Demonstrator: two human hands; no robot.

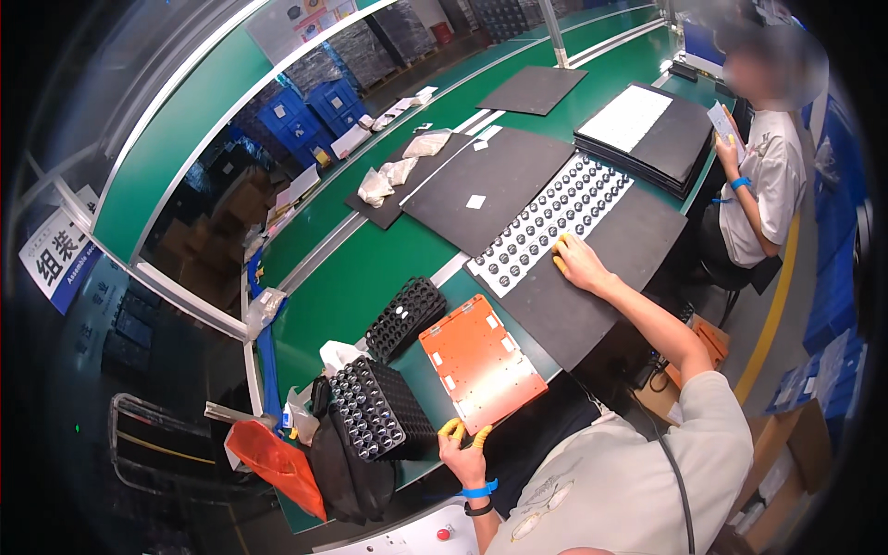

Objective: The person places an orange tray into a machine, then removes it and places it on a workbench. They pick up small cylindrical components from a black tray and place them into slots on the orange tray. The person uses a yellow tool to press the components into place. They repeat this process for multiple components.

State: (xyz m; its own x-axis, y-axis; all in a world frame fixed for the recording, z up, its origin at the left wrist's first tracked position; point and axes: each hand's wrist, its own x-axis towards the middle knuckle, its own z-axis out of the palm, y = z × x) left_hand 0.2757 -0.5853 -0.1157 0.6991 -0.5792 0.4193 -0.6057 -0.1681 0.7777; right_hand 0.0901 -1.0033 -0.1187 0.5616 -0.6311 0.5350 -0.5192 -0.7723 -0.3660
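Note:
My left hand [464,460] is at the near left corner of an orange plate [483,361], its yellow-covered fingers spread and touching or close to the plate's edge. The flat plate has small white and silver patches along two sides. My right hand [585,266] reaches to the near edge of a white sheet [500,286] carrying rows of round black parts [546,228]. Its yellow-covered fingertips are bent together over the sheet; whatever they pinch is hidden. Under that hand lies a dark grey board [592,319].
Left of the plate stand two black trays with round cells [370,407] [405,317]. Farther back lie a dark board [495,185] and small bags [388,180]. A stack of black boards [638,139] is at right, near a seated person [758,176]. An orange bag [277,467] hangs at left.

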